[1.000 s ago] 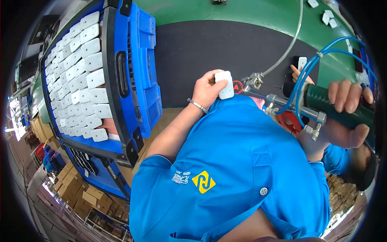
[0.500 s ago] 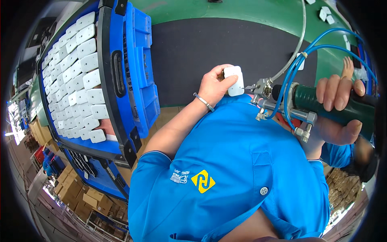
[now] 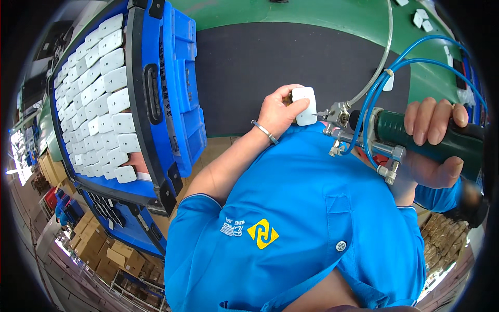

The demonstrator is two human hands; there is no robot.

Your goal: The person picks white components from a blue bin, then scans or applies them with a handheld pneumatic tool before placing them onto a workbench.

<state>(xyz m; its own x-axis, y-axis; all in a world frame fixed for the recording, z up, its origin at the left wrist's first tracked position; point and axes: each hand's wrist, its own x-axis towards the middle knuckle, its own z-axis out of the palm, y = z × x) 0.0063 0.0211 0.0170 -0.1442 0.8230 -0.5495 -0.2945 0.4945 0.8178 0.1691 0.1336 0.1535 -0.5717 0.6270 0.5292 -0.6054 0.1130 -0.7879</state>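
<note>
My left hand [image 3: 278,110] holds a small white plastic housing [image 3: 304,105] upright over the near edge of the black mat [image 3: 270,62]. My right hand [image 3: 431,145] grips the dark green handle of a pneumatic dispensing gun [image 3: 400,132]. The gun's metal nozzle [image 3: 325,112] points left and touches the side of the white housing. Blue air hoses [image 3: 410,62] and a clear tube [image 3: 382,57] loop up from the gun. A thin bracelet sits on my left wrist.
A blue plastic crate [image 3: 171,88] stands to the left, holding rows of several white housings [image 3: 99,93]. A second blue crate [image 3: 119,223] lies below it. A few white parts [image 3: 421,18] lie on the green table at the far right. Cardboard boxes [image 3: 99,249] are stacked on the floor.
My left hand has turned the white housing and lifted it slightly. The gun in my right hand moved left until its nozzle reached the housing.
</note>
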